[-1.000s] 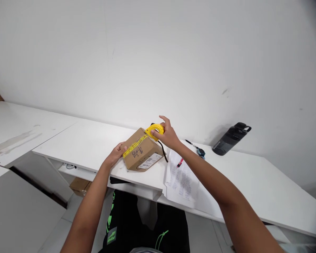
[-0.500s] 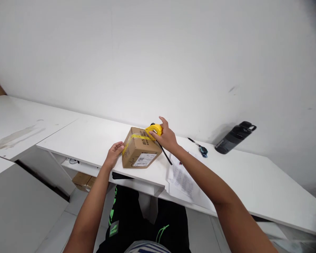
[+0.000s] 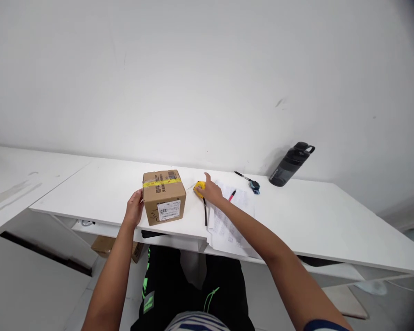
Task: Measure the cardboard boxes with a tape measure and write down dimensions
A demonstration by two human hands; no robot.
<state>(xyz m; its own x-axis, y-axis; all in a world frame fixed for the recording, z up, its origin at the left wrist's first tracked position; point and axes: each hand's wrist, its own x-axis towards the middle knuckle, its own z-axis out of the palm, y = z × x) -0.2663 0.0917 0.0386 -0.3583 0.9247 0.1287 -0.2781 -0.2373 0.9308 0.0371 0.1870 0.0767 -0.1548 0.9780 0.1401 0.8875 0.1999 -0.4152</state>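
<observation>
A taped cardboard box [image 3: 170, 195] with a white label on its front sits on the white table. My left hand [image 3: 134, 208] rests against its left side, fingers stretched along it and their tips partly hidden by the box. Just right of the box, my right hand [image 3: 212, 191] is closed around a yellow tape measure [image 3: 199, 188], index finger raised. A black strap [image 3: 205, 212] hangs from the tape measure onto the table. Between the case and the box a thin pale strip shows faintly.
Printed papers [image 3: 232, 220] with a red pen [image 3: 232, 195] lie beneath my right forearm. Further right are a black pen [image 3: 242, 175], a small teal-and-black object [image 3: 254, 186] and a dark water bottle [image 3: 290, 165] leaning against the wall. Below the table sits another cardboard box [image 3: 103, 246].
My right hand has lowered the tape measure from the box's top right edge to beside the box, just over the table. The box has turned slightly, and the view has shifted.
</observation>
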